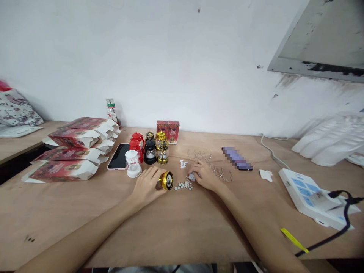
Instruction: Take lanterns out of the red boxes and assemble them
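Observation:
My left hand [148,184] is wrapped around a gold mini lantern [165,181], which lies tilted with its round base facing right. Small round silvery pieces [184,185] are scattered just right of it. My right hand [203,174] reaches down with bent fingers at some small translucent pieces [192,176]; whether it pinches one is hidden. Small white parts [183,163] lie beyond its fingertips. Behind my left hand stand a white lantern body [133,163], red lanterns [135,146], black lanterns [150,152] and gold lanterns [162,152]. Bent wire handles [222,172] lie beside my right hand.
Red cartons [65,170] are stacked at left, near a phone [118,156]. Two small red boxes [167,131] stand by the wall. On the right are a purple phone [237,158], a white power strip [309,197] with a black cable, and stacked white shapes [331,138].

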`<state>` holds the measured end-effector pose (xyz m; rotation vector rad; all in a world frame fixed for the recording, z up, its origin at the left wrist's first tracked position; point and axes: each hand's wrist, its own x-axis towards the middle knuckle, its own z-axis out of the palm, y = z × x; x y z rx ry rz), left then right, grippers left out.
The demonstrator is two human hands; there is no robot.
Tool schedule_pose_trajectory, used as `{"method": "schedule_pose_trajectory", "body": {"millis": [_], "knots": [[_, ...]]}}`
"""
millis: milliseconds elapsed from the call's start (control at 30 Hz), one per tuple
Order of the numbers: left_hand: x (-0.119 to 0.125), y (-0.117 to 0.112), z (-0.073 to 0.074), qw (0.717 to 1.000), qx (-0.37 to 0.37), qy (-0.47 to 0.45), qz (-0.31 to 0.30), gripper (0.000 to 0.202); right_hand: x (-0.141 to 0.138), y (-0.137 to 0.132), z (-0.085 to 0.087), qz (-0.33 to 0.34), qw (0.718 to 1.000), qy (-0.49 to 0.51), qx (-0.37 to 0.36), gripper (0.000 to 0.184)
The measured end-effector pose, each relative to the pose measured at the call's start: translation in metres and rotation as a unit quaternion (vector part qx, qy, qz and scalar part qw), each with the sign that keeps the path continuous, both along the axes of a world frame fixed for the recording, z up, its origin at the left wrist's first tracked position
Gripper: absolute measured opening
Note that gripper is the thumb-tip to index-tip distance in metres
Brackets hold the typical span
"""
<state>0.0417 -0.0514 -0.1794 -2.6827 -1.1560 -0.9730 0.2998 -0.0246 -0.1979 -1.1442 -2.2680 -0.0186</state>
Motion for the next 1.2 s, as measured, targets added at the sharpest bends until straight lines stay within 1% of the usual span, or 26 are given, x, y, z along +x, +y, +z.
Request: {"method": "schedule_pose_trajectory", "body": {"millis": [200, 367, 533, 700, 767, 833, 1033, 1200], "knots": [[-0.001, 0.0, -0.001, 1.0, 0.001, 0.002, 0.002, 0.034, 0.002, -0.002, 0.003, -0.009, 0.999, 0.009, 0.03, 0.027], [-0.001, 0.0, 0.0, 1.0, 0.003, 0.003, 0.001, 0.033, 0.001, -0.003, 0.003, -0.006, 1.0, 0.011, 0.027, 0.026], [-0.001, 0.001, -0.001, 1.0, 0.016, -0.001, -0.005, 0.033, 0.004, -0.004, 0.009, -0.01, 1.0, -0.021, -0.013, 0.023], [-0.001, 0.002, -0.001, 1.0, 0.021, -0.004, -0.004, 0.034, 0.009, -0.009, 0.023, 0.042, 0.993, -0.01, -0.108, 0.013], [-0.001, 0.001, -0.001, 1.0, 0.018, -0.001, -0.004, 0.034, 0.01, -0.01, 0.025, 0.043, 0.989, -0.012, -0.14, 0.007], [0.0, 0.001, -0.001, 1.0, 0.013, 0.001, 0.0, 0.033, 0.01, -0.011, 0.025, 0.039, 0.986, -0.017, -0.159, 0.009], [0.0, 0.002, -0.001, 1.0, 0.02, 0.0, -0.001, 0.033, 0.01, -0.012, 0.025, 0.049, 0.983, 0.007, -0.179, 0.022], [-0.001, 0.001, -0.001, 1.0, 0.008, 0.005, 0.001, 0.032, 0.013, -0.011, 0.028, 0.05, 0.985, 0.01, -0.167, 0.021]]}}
